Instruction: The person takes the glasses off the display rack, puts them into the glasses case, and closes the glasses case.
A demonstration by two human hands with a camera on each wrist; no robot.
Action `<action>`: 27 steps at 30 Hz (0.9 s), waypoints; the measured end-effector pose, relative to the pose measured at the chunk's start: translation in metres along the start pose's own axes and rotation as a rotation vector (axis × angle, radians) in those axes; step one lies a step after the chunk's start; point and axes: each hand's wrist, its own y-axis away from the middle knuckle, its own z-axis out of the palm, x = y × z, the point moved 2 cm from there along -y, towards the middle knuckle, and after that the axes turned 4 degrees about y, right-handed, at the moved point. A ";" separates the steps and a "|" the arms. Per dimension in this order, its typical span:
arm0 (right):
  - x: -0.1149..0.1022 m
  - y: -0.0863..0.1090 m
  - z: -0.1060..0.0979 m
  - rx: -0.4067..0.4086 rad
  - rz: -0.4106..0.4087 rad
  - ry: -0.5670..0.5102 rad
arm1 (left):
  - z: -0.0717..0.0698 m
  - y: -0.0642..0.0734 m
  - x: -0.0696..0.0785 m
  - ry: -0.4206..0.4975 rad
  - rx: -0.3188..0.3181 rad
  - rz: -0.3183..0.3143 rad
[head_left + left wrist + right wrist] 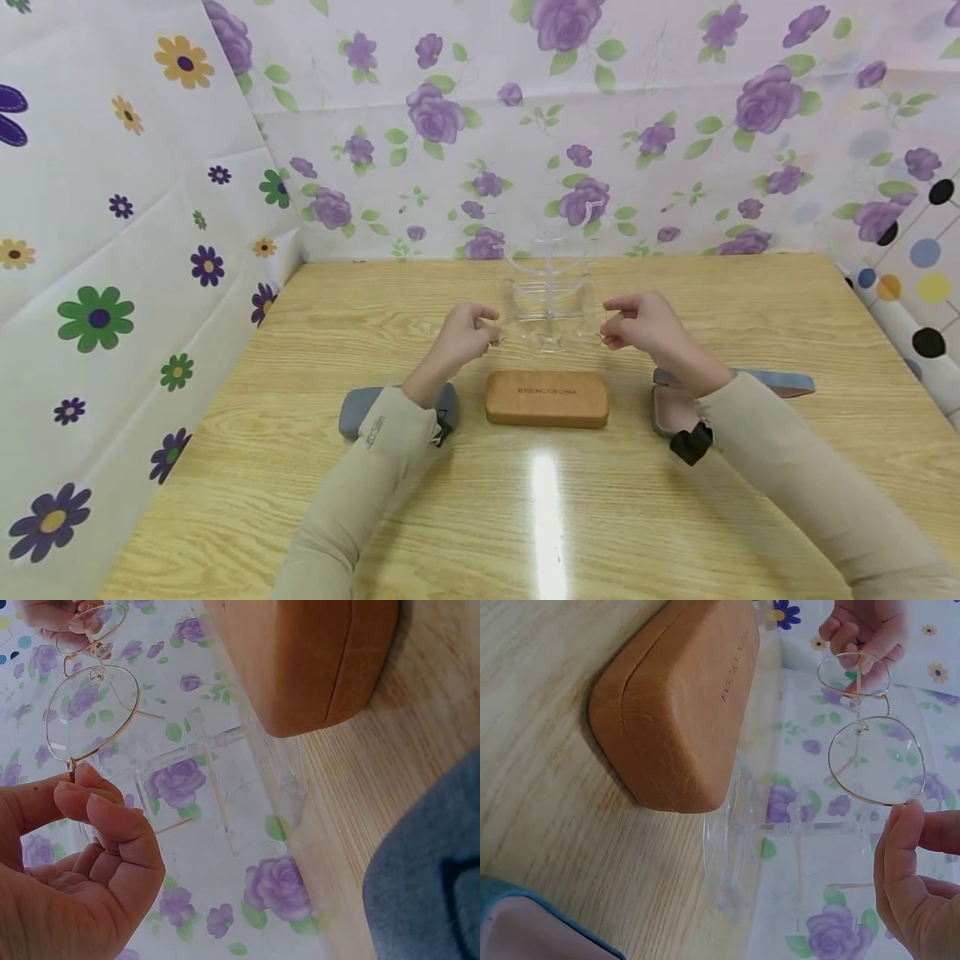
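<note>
A pair of eyeglasses (94,716) with thin gold metal rims and clear lenses spans both hands, held up in front of a clear stand. My left hand (461,335) pinches one outer edge of the frame near the hinge. At the opposite edge, the thumb and fingers of my right hand (651,327) pinch the frame. The transparent tiered display stand (549,287) is on the table behind the glasses; thin temple arms show against it in the wrist views. Nearer me lies a closed brown glasses case (547,408) with printed lettering.
A closed blue-grey case (356,410) lies under the left forearm. Beneath the right forearm sits an open blue case (783,382) with a pale lining, partly hidden. Flowered cloth (450,183) hangs behind the wooden table (480,517), and more covers both sides.
</note>
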 end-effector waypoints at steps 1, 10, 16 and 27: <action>0.000 0.002 0.000 0.002 -0.003 0.003 | 0.000 0.001 0.000 0.002 -0.001 0.000; 0.004 0.013 0.003 -0.003 -0.013 -0.008 | 0.004 0.012 -0.002 -0.020 -0.010 0.025; 0.007 0.018 0.005 -0.005 -0.033 -0.012 | 0.005 0.018 -0.003 -0.022 -0.015 0.027; 0.010 0.028 0.007 -0.007 -0.063 -0.035 | 0.008 0.028 -0.007 -0.005 -0.028 0.053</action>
